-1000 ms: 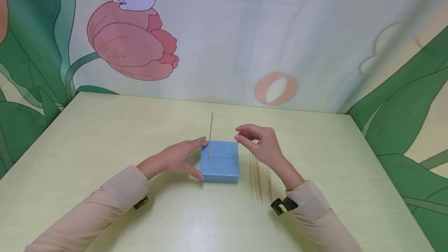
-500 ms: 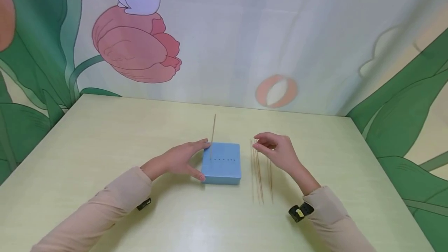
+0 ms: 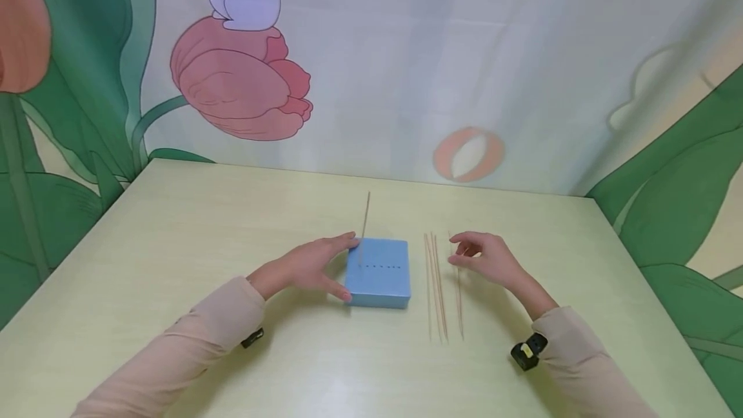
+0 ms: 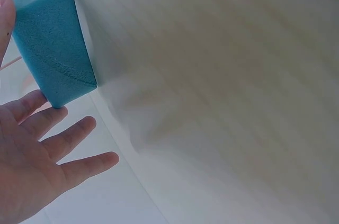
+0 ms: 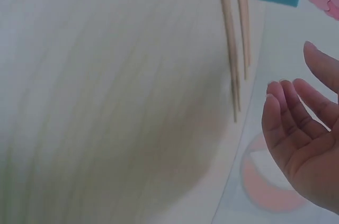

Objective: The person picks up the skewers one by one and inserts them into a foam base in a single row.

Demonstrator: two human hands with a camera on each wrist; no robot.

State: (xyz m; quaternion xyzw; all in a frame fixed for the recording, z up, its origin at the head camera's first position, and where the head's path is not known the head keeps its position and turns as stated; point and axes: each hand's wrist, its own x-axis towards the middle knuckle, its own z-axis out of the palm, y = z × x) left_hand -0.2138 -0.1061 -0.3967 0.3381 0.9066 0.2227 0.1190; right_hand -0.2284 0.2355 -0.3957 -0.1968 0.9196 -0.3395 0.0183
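Note:
A blue block (image 3: 378,286) with a row of small holes lies on the table, one thin stick (image 3: 366,219) standing upright at its left end. My left hand (image 3: 307,268) spans the block's left side, thumb and forefinger touching its corners; the left wrist view shows the other fingers spread beside the block (image 4: 53,44). To the right of the block, several thin sticks (image 3: 436,289) lie side by side. Above the rightmost sticks (image 3: 460,308) is my right hand (image 3: 493,260), fingers loosely bent, nothing seen between them; in the right wrist view the hand (image 5: 307,134) is apart from the sticks (image 5: 229,33).
The pale table (image 3: 232,211) extends around the block and sticks. Behind it hangs a curtain (image 3: 371,82) printed with flowers, leaves and a white animal. A black device (image 3: 528,351) is strapped at the right wrist.
My right hand has moved right, from beside the block to over the rightmost sticks. My left hand stays at the block. The head view has shifted slightly.

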